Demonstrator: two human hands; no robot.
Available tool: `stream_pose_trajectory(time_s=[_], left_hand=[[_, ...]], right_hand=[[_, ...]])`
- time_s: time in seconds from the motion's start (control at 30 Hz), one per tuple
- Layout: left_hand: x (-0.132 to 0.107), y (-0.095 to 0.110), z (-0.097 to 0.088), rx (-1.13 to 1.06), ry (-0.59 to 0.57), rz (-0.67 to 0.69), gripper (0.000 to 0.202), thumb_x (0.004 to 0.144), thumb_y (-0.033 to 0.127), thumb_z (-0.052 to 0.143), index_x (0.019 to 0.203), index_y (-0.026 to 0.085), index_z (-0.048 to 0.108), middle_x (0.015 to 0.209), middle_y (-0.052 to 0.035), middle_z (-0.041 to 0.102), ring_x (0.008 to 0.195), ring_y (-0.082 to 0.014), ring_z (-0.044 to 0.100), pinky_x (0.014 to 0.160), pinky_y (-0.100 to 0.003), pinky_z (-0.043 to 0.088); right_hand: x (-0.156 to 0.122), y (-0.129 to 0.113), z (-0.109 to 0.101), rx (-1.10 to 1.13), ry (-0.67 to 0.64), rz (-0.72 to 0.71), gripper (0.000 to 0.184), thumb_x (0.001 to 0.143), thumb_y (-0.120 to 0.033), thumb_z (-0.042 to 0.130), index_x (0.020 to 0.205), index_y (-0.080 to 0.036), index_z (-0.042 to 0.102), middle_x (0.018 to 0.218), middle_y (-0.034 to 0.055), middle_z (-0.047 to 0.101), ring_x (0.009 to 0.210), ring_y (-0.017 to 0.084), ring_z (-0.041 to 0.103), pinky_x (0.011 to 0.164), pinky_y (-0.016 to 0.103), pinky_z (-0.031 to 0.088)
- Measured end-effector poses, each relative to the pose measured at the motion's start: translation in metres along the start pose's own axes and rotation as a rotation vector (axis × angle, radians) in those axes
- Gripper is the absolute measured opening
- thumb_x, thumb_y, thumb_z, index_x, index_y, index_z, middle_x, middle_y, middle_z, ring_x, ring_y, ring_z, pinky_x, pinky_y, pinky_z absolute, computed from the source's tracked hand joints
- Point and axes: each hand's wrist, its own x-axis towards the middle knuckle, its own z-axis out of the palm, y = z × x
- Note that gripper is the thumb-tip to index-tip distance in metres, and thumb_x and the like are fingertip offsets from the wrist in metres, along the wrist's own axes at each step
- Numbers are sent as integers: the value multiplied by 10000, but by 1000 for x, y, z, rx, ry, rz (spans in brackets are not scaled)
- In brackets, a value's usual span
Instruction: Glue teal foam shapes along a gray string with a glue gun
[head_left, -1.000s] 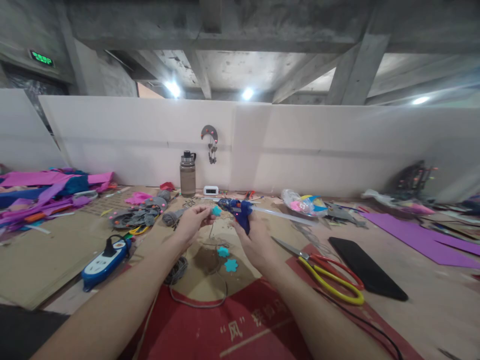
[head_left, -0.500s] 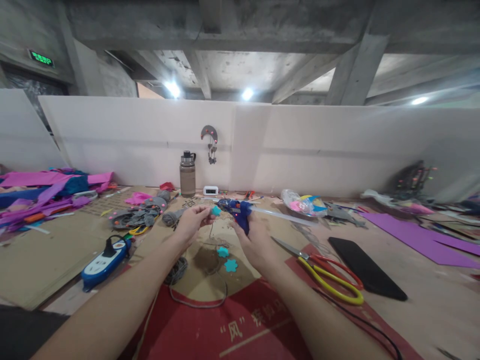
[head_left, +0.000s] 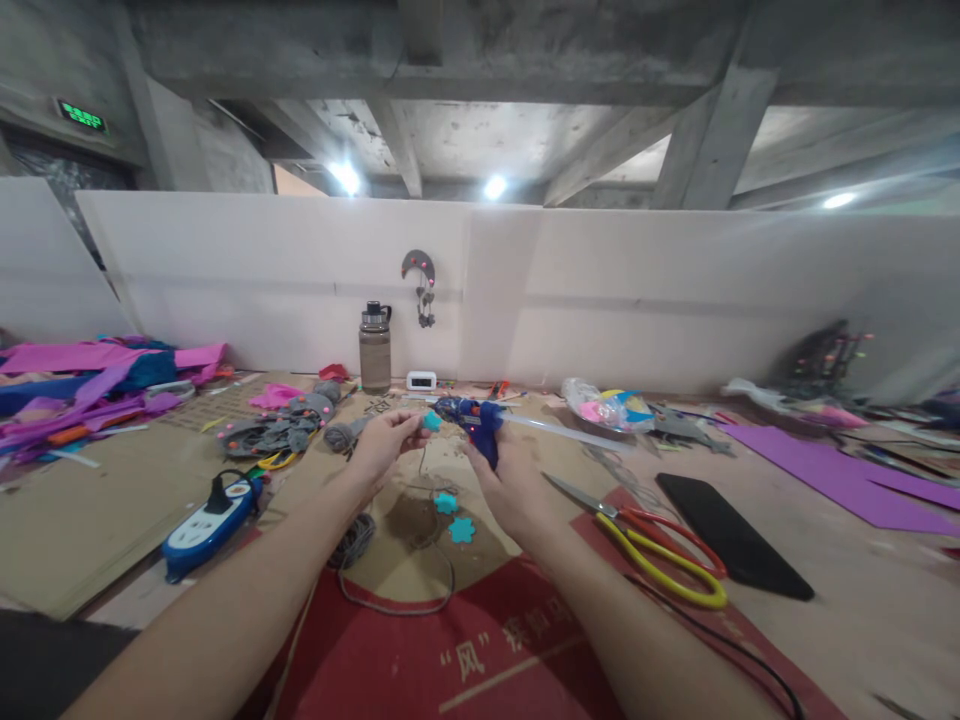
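Between the fingertips of my left hand (head_left: pixel 390 445) is a small turquoise felt flower (head_left: pixel 431 421), partly covered by the fingers. My right hand (head_left: pixel 512 487) is wrapped round the handle of a blue hot glue gun (head_left: pixel 482 428), with a long clear glue stick (head_left: pixel 566 430) sticking out of its back. The gun's nozzle points left and is very close to the flower; whether they touch I cannot tell. A grey cord (head_left: pixel 421 470) hangs below the left fingers. Two more turquoise flowers (head_left: pixel 462 530) lie on the brown and red board (head_left: pixel 397 670) beneath my hands.
Scissors (head_left: pixel 660 560) and a black phone (head_left: pixel 731 535) lie to the right of my right arm. A power strip (head_left: pixel 212 525) and grey felt pieces (head_left: pixel 281 430) are on the left. A bottle (head_left: pixel 375 350) and a small clock (head_left: pixel 421 381) stand at the back wall.
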Motion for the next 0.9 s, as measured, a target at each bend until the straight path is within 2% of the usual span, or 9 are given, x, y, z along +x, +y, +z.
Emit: stream_pose_trajectory(time_s=[0.43,0.73,0.9], left_hand=[[-1,2,1,-13,19,9,246,613,299,755,733,115,644,666,-28,639,590,-98,587,587,-225,484],[-1,2,1,-30,28,13,252,621,299,752,749,112,642,666,-31,647,592,-100,588,582,-221,482],[-2,4,3,-32,48,4,253,624,289,752,752,104,635,648,-34,647,579,-95,589,567,-208,475]], right_hand=[[-1,0,0,19,-18,11,305,861,-331,442,1107,-167,516,935,105,658,886,243,607,779,353,433],[-1,1,1,-15,-43,-2,297,858,-320,436,1088,-155,527,915,105,660,814,226,610,725,320,430],[-1,-3,-2,-53,-95,39,321,856,-309,440,1114,-135,521,881,109,664,786,220,614,685,297,422]])
